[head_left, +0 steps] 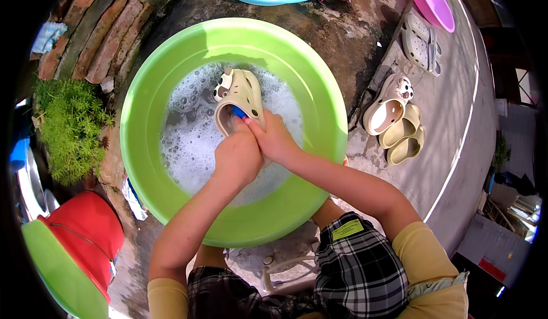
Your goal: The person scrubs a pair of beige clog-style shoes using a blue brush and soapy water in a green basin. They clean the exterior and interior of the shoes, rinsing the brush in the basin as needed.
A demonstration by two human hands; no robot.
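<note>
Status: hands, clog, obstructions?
Left hand, right hand both at beige clog. Blue object in its opening. Clog over suds in green basin. Hands partly block view.

I'm standing outdoors, where bright sunlight is falling on rough, dark-stained ground (342, 39). On the left, reddish bricks (103, 33) are sitting side by side, and a bushy green plant (71, 133) is growing beside them. On the right, pale concrete paving (442, 130) is catching soft, streaky shadows.
</note>
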